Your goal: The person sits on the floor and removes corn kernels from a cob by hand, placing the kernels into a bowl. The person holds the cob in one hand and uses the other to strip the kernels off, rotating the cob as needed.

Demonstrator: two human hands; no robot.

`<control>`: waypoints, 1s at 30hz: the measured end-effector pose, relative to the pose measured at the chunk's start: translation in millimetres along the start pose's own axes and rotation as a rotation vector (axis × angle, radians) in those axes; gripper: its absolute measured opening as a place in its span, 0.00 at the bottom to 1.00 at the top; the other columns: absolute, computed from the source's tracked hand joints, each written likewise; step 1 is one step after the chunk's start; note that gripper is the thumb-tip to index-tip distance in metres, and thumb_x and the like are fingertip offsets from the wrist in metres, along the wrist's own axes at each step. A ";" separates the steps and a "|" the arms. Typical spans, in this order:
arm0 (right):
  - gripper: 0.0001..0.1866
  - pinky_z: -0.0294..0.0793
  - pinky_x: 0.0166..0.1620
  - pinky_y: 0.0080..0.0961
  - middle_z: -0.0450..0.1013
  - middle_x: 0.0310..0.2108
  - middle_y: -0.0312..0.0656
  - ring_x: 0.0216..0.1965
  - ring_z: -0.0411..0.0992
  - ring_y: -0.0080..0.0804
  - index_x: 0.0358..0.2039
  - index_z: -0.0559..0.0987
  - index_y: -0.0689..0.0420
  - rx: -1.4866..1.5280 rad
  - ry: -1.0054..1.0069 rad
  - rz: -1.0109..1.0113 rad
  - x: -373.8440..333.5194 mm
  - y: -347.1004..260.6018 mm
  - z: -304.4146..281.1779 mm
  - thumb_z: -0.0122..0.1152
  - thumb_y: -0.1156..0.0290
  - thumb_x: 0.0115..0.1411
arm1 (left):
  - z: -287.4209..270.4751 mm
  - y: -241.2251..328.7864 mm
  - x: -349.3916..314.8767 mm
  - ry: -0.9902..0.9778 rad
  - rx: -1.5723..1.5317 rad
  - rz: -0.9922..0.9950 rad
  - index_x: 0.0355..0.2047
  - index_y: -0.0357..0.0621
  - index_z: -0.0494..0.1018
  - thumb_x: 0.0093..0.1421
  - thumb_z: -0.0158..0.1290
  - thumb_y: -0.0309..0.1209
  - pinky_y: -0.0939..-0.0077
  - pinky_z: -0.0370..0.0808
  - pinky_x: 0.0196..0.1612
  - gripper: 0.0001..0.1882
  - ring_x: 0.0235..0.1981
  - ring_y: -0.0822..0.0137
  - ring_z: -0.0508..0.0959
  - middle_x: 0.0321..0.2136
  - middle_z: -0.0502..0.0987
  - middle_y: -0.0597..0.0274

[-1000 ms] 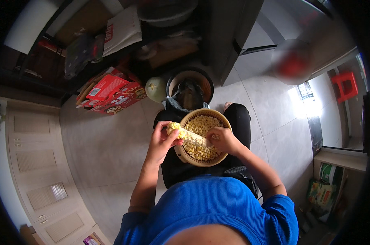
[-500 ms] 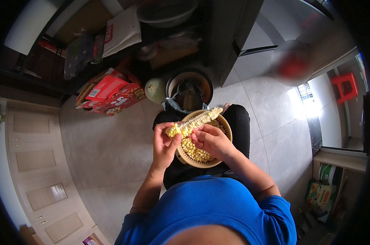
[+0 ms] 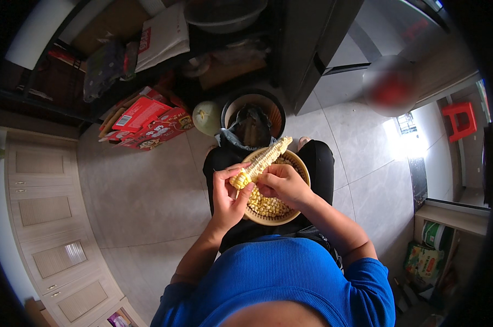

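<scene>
A yellow corn cob (image 3: pixel 264 158) lies slanted over a round woven basket (image 3: pixel 301 166) that rests on my lap and holds loose corn kernels (image 3: pixel 268 205). My left hand (image 3: pixel 227 194) grips the cob's lower, partly stripped end. My right hand (image 3: pixel 282 184) is closed on the cob's middle from the right side, thumb against the kernels. The cob's far tip points up and right, past the basket's rim.
In front of my knees stands a round dark bin (image 3: pixel 252 115) lined with a bag, a pale green round fruit (image 3: pixel 207 117) beside it. Red cartons (image 3: pixel 145 122) lie on the tiled floor to the left. Cabinets (image 3: pixel 45 218) run along the left; a red stool (image 3: pixel 463 120) stands far right.
The cob has swung from lying low across the basket to pointing up and right. My right hand has shifted from the basket's rim onto the cob's middle.
</scene>
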State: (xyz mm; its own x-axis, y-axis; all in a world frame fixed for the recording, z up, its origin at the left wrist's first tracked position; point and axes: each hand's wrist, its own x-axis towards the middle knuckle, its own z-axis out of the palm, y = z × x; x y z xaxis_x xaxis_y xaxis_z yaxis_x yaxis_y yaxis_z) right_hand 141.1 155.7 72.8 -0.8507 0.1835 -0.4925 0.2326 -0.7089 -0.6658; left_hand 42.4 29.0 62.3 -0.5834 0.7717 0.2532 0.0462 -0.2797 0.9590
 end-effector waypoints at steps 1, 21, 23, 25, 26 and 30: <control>0.09 0.67 0.30 0.13 0.66 0.24 0.34 0.24 0.64 0.18 0.31 0.71 0.65 -0.010 0.008 -0.005 1.1 -1.1 0.5 0.51 0.71 0.58 | 0.1 -0.9 0.5 0.011 -0.011 -0.009 0.44 0.38 0.54 0.56 0.49 0.20 0.70 0.65 0.51 0.18 0.49 0.61 0.67 0.47 0.64 0.43; 0.06 0.59 0.24 0.12 0.64 0.23 0.34 0.20 0.58 0.16 0.31 0.70 0.64 0.124 -0.011 -0.009 17.4 -5.4 -3.2 0.50 0.74 0.58 | 4.4 -10.5 3.1 0.268 -0.275 -0.297 0.47 0.39 0.53 0.58 0.46 0.21 0.75 0.66 0.49 0.18 0.45 0.67 0.68 0.45 0.64 0.49; 0.06 0.60 0.24 0.12 0.65 0.23 0.34 0.20 0.59 0.16 0.31 0.70 0.64 0.123 0.018 0.007 17.1 -7.8 -0.7 0.50 0.73 0.58 | 3.7 -9.2 5.6 0.235 -0.215 -0.252 0.46 0.39 0.53 0.58 0.46 0.21 0.75 0.66 0.49 0.18 0.45 0.67 0.68 0.45 0.64 0.49; 0.07 0.60 0.23 0.12 0.66 0.23 0.34 0.20 0.60 0.16 0.32 0.71 0.65 0.072 0.093 0.036 14.9 -15.1 5.7 0.50 0.73 0.59 | 1.7 -7.0 11.1 0.152 -0.106 -0.155 0.46 0.38 0.53 0.58 0.46 0.21 0.75 0.66 0.49 0.18 0.45 0.67 0.68 0.45 0.64 0.49; 0.08 0.60 0.23 0.11 0.66 0.22 0.34 0.20 0.61 0.16 0.31 0.71 0.65 -0.044 0.089 0.003 13.5 -18.2 6.4 0.50 0.72 0.59 | 0.4 -8.1 12.4 0.134 -0.093 -0.130 0.46 0.38 0.53 0.58 0.46 0.21 0.75 0.66 0.49 0.18 0.45 0.67 0.68 0.45 0.64 0.48; 0.09 0.60 0.24 0.11 0.66 0.20 0.33 0.20 0.62 0.16 0.30 0.72 0.65 -0.245 0.040 -0.050 12.3 -22.5 0.0 0.50 0.71 0.59 | 0.0 -9.8 12.9 0.108 -0.081 -0.079 0.46 0.38 0.53 0.58 0.46 0.22 0.75 0.66 0.49 0.18 0.45 0.68 0.68 0.45 0.64 0.49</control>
State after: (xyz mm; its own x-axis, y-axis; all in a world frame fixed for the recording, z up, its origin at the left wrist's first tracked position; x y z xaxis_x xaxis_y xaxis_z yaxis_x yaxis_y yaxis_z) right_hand 125.3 173.9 81.7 -0.8460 0.2445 -0.4737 0.3017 -0.5131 -0.8036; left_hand 34.5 41.7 56.1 -0.6668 0.7284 0.1578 -0.0666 -0.2690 0.9608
